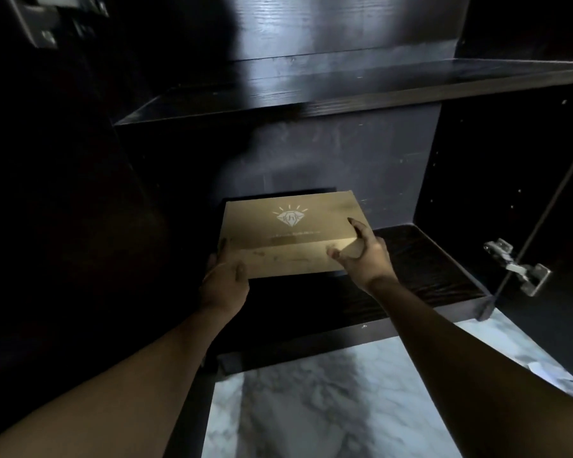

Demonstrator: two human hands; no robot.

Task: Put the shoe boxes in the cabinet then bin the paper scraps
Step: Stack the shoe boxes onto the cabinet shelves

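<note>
On the lower shelf (427, 259) of the dark wood-grain cabinet (361, 153) sits the shoe box (288, 233), a flat rectangular tan cardboard one, set toward the back left. Its lid carries a pale diamond logo (292, 217) with rays, with lettering inside it and a text line below, both too blurred to read. The left hand (225, 279) grips the box's near-left corner, the right hand (364, 256) clasps the near-right corner with curled, spread fingers; a metal hinge (516, 266) is at right, and white-grey marbled floor (311, 408) lies below.
</note>
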